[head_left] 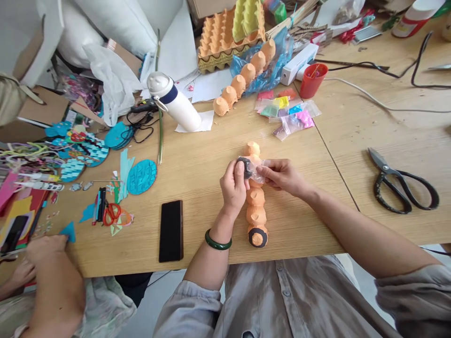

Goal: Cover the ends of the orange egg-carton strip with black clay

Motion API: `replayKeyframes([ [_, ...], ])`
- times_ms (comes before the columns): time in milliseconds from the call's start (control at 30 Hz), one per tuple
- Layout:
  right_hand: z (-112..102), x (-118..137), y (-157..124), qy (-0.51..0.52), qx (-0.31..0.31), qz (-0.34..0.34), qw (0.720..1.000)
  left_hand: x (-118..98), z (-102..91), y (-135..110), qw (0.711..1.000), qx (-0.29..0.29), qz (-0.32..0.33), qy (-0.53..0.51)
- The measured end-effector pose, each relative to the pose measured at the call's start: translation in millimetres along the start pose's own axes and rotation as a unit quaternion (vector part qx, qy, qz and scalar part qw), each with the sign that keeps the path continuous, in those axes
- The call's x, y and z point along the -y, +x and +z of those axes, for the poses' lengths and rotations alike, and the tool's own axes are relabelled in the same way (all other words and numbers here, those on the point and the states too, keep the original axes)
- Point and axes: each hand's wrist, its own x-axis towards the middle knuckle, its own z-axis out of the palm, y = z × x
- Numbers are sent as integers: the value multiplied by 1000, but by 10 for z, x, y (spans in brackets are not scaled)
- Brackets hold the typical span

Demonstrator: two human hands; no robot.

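Observation:
A row of orange egg-carton cups [256, 206] lies lengthwise on the wooden table [197, 169], with a black ring around the near end cup. Above its middle both my hands pinch a small clear plastic bag [256, 172] with dark pieces inside. My left hand [233, 187], a green bangle on the wrist, is closed on the bag's dark left end. On the other side my right hand [282, 175] grips the bag's right edge between thumb and fingers.
A black phone [171, 230] lies left of my left arm. Large black scissors [401, 180] rest at the right. Small bags of coloured bits [289, 112], a red cup [313, 80], a white bottle [174, 101], egg trays [225, 35] stand behind. Another person's hand [44, 246] works at the lower left among paper cut-outs.

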Motion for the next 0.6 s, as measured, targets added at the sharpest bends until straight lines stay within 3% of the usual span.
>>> replayKeyframes([
  [200, -87, 65, 20, -43, -12, -49, 998, 23, -31, 47, 1000, -15, -5, 16],
  [400, -91, 2, 21, -40, 27, -94, 994, 53, -75, 95, 1000, -6, -24, -16],
  [600, -124, 5, 12, -110, 33, -101, 988, 20, -72, 136, 996, 53, -63, -45],
])
